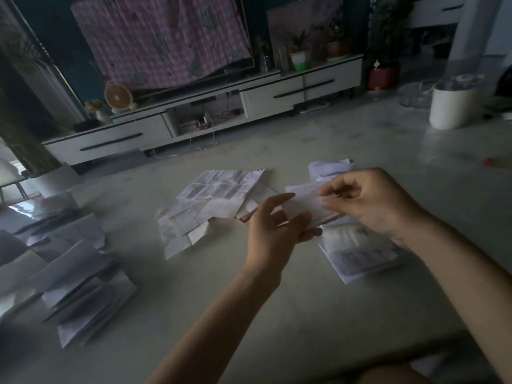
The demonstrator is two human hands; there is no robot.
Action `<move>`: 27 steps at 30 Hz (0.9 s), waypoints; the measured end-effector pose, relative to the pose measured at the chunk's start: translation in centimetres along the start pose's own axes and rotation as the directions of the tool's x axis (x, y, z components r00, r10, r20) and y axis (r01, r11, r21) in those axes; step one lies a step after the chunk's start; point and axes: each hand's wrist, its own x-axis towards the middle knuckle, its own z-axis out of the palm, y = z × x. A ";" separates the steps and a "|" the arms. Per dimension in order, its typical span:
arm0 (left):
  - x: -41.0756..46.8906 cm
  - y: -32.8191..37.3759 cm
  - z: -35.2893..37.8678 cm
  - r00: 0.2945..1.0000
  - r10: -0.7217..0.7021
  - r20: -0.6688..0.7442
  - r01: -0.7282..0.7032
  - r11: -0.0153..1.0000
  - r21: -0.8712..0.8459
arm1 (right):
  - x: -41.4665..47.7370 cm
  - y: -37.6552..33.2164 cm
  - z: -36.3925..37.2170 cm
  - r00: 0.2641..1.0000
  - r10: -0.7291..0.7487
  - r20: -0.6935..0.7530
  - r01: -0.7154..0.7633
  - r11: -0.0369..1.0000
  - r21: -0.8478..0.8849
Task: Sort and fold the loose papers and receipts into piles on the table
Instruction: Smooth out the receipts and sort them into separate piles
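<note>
Paper receipt [303, 204]: held up, likely for folding.
Left hand [273, 227]: grips one end.
Right hand [370, 202]: pinches the other.

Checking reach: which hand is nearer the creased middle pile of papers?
Left. The left hand is just right of the creased pile, by its edge; the right hand is farther right, past the slip both hold.
</note>
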 end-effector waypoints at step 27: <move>-1.2 -7.4 0.8 0.863 0.348 0.367 -0.489 0.392 0.779 | -3.5 5.9 -4.3 0.945 0.278 0.174 -0.147 0.833 -0.534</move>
